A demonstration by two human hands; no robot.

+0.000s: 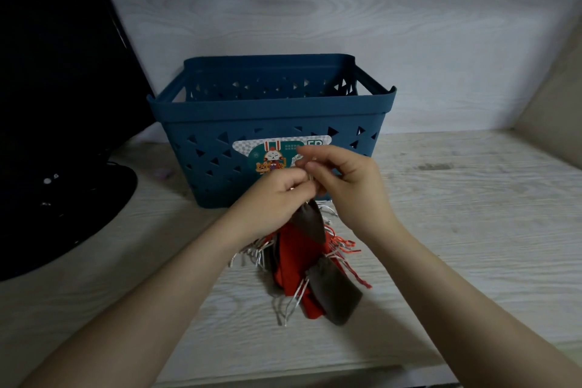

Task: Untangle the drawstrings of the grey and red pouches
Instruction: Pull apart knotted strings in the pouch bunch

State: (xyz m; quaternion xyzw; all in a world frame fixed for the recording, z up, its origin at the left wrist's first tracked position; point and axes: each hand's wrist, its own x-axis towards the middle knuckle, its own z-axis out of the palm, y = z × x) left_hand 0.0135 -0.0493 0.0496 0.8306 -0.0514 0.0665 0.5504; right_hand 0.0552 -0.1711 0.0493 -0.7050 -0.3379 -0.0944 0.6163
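Observation:
A bunch of grey and red pouches hangs tangled from my hands above the table. My left hand (274,195) pinches the drawstrings at the top of a grey pouch (310,222). My right hand (343,179) pinches the same strings just above, fingertips meeting the left hand's. Below hang a red pouch (291,261) and another grey pouch (337,294), whose lower ends rest on the table. White drawstrings (252,253) trail out on the left and bottom, red drawstrings (345,244) on the right.
A blue plastic basket (271,116) with triangular holes and a sticker stands right behind my hands. A black monitor with its round base (69,208) fills the left. The pale wooden table (472,214) extends right to a beige wall.

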